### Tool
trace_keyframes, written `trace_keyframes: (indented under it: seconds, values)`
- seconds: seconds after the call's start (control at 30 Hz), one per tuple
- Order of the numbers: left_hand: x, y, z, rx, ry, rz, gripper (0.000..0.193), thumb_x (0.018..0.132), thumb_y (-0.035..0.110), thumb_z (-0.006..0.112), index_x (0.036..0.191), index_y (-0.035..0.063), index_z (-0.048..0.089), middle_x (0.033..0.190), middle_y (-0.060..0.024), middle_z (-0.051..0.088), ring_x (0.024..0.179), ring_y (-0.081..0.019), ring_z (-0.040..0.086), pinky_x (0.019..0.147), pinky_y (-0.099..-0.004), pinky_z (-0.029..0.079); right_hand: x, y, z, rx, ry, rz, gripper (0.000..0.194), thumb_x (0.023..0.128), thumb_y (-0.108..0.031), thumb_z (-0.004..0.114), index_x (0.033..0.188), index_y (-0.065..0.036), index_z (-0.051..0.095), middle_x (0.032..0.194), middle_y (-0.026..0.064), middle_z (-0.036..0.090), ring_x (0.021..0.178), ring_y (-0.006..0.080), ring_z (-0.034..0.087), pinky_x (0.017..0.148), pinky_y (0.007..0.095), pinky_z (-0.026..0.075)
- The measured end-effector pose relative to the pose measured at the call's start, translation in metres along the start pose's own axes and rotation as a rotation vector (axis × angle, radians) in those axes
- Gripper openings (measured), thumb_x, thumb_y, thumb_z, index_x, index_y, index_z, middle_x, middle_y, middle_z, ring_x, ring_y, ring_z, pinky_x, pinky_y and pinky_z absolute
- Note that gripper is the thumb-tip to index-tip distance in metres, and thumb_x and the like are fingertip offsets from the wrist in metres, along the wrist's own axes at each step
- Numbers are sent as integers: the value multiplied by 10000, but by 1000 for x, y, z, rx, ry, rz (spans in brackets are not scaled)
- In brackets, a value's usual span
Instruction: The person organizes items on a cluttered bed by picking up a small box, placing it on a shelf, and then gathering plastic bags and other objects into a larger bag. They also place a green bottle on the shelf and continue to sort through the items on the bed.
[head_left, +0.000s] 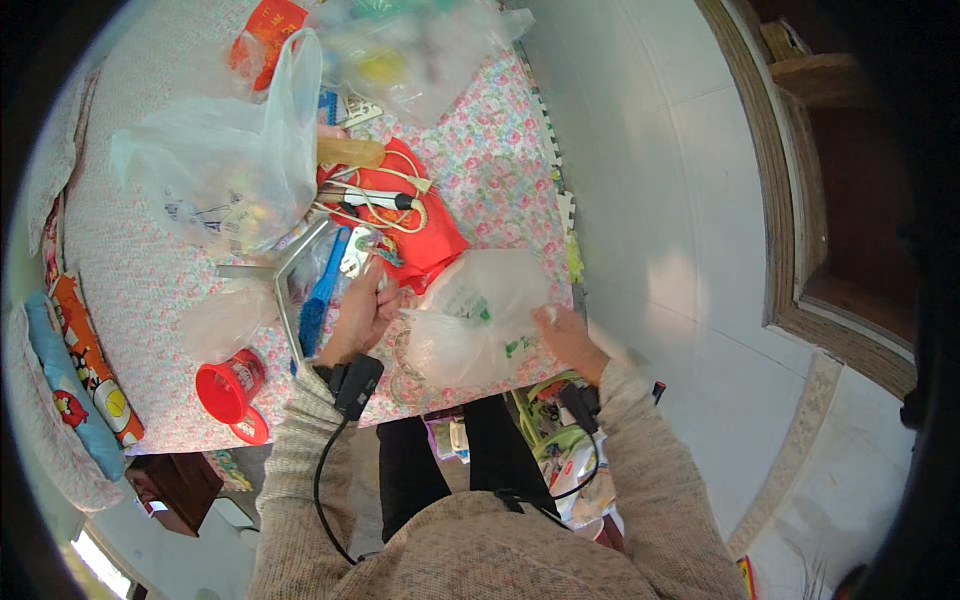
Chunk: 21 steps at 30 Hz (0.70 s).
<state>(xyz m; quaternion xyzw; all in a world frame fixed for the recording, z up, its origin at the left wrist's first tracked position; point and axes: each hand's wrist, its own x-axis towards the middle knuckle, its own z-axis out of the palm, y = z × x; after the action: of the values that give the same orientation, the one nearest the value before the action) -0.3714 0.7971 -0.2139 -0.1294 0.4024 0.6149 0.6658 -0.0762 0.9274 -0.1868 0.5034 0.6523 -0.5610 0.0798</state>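
A translucent white plastic bag (480, 315) with green print lies puffed out near the front edge of the bed-like surface, between my two hands. My right hand (566, 334) pinches its right side, the fingers slightly blurred. Close to the bag's left corner is my left hand (367, 307), fingers curled; a small whitish bit shows at the fingertips, but what it is I cannot tell. Just beyond that hand lie a red bag (427, 244) and a white card-like piece (356, 253). To its left is a blue-handled brush (324, 285) beside a bent metal bar (281, 289).
A red cup (225, 390) lies tipped at the left. Farther back are a large filled plastic bag (225, 172), a pale cable (405, 217) with a white-and-black handle, and another plastic bag (420, 60). Below the front edge sits a green basket (536, 427) of items.
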Motion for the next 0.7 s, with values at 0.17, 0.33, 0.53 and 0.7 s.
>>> trace_keyframes:
  seconds: [0.17,0.33,0.53,0.7]
  values:
    - [-28,37,78,799,-406,80,215,964,224,466,951,35,568,866,-49,571,817,-157,556,820,-297,458,21,-57,1,338,-133,-238,320,873,-211,586,1107,5,551,947,130,625,816,206,613,738,317,480]
    - [-38,23,124,1233,-636,353,153,898,85,553,1037,33,587,1060,-61,557,960,-149,525,834,-292,432,18,-91,45,160,-29,-579,251,882,-212,577,1069,-44,584,848,70,610,779,171,600,719,306,476]
    - [-12,3,93,1425,-463,656,264,793,-24,548,1040,28,625,1100,-153,561,963,-281,583,799,-366,472,27,-77,27,169,-276,-377,174,920,-201,517,918,-40,584,764,43,603,693,129,561,643,309,450]
    - [5,4,72,1937,-298,723,144,769,21,514,879,25,607,873,-177,615,846,-359,599,722,-424,476,26,-57,26,-135,-228,-627,240,911,-278,529,931,-47,592,763,38,615,710,160,575,674,327,455]
